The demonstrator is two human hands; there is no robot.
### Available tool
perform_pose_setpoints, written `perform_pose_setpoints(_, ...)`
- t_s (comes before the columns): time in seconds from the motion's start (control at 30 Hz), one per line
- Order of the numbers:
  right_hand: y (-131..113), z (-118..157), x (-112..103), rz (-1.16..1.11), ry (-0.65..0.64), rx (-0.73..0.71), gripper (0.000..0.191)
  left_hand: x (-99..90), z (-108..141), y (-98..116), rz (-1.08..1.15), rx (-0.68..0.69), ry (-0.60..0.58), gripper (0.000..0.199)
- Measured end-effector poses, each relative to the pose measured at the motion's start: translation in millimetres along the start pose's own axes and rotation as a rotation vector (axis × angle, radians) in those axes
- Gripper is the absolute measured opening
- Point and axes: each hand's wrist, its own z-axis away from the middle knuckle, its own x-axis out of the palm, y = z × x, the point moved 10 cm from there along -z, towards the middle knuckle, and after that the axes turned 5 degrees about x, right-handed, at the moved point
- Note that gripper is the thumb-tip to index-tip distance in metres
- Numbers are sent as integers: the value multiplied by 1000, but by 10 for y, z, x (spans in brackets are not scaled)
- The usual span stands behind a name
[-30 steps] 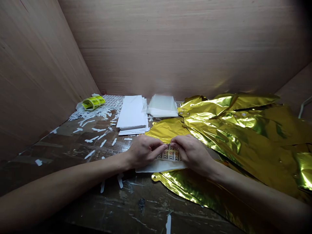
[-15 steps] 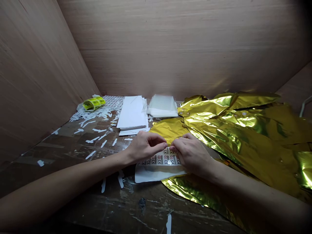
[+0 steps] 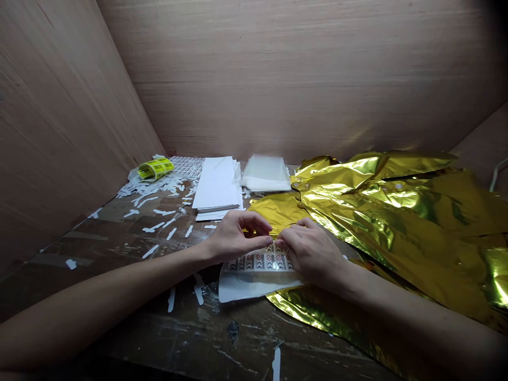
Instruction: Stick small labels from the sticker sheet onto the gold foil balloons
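Observation:
A sheet of stickers (image 3: 259,262) printed with CE marks and red circle symbols lies on a white backing with a bare lower strip, over part of the gold foil fabric. My left hand (image 3: 233,237) is above its upper left part, thumb and fingers curved with a small gap between the tips. My right hand (image 3: 311,254) is closed over the sheet's right side. Its fingertips are pinched together close to the left fingertips; what they grip is hidden. Shiny gold foil garments (image 3: 381,211) with snap buttons spread along the right.
Behind the hands stand a stack of white cards (image 3: 216,182) and a stack of clear plastic bags (image 3: 265,173). A curled yellow label strip (image 3: 156,168) sits at the back left. White paper scraps (image 3: 159,185) litter the dark table (image 3: 190,344). Wooden panels (image 3: 297,79) enclose the back and left.
The gap between my left thumb and fingers has widened a little. My right hand stays nearly in place, still pinched. The view has shifted slightly.

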Motion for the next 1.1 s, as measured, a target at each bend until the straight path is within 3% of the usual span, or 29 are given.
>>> perform_pose_setpoints(0.1, -62, -6, -21, 46, -11, -41, 31, -191, -51, 151, 137, 69, 106, 21)
perform_pose_setpoints(0.17, -128, 13, -15, 61, -32, -100, 30, -349, -111, 139, 244, 66, 151, 24)
perform_pose_setpoints(0.33, -214, 61, 3, 30, -60, -184, 28, -522, -261, -159, 129, -50, -30, 29)
perform_pose_setpoints(0.43, -219, 62, 4, 11, -59, -184, 30, -595, -284, -299, 22, -66, -73, 30)
perform_pose_setpoints(0.6, -216, 60, 10, -13, -64, -172, 31, -558, -284, -356, -38, -24, -106, 28)
perform_pose_setpoints(1.1, -195, 71, 44, -28, -84, -156, 30, -543, -243, -494, -93, -78, -119, 25)
